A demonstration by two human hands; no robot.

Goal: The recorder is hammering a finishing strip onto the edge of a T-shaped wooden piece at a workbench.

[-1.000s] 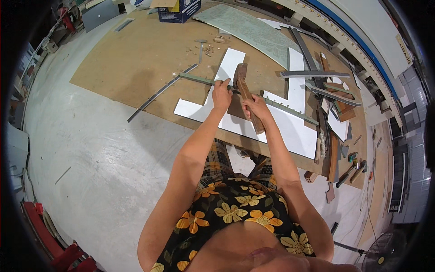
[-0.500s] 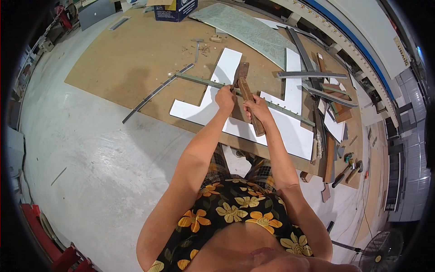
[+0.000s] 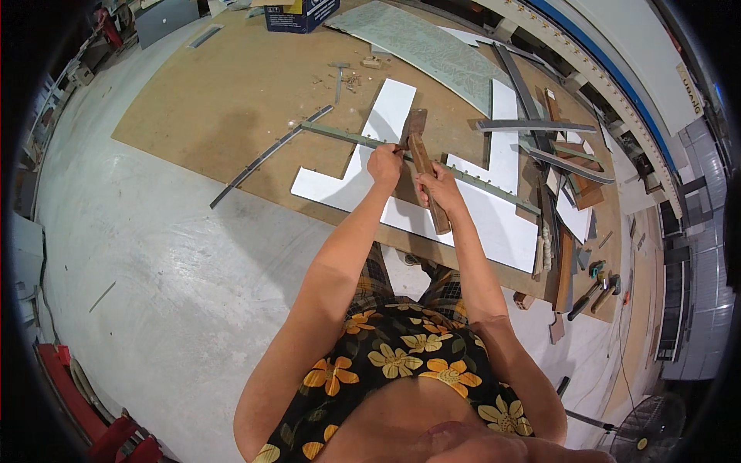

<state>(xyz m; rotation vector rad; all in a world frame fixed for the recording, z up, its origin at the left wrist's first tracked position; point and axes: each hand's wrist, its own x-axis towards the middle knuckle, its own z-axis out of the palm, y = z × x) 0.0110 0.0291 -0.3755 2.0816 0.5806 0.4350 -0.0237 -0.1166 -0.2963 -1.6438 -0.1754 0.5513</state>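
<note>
My right hand [image 3: 438, 187] is closed around the brown wooden handle of a hammer [image 3: 429, 174]. Its rusty, dark head is at the far end, just right of my left fingers. My left hand [image 3: 384, 165] is closed in a pinch at a long narrow green strip [image 3: 490, 187]; whatever the fingertips hold is too small to tell. Along that strip sit several small studs or fasteners. It lies across white L-shaped board pieces [image 3: 320, 187] on the brown worktable [image 3: 208, 116].
A grey strip [image 3: 255, 165] overhangs the table's left edge. A small hammer [image 3: 339, 73] lies among crumbs farther back. Metal bars [image 3: 532, 126] and offcuts pile up at right, with tools [image 3: 587, 297] by the corner. A patterned pale-green panel [image 3: 421, 54] and blue box [image 3: 299, 17] are behind.
The whole view has shifted very slightly. Both hands and the hammer hold nearly the same place over the green strip.
</note>
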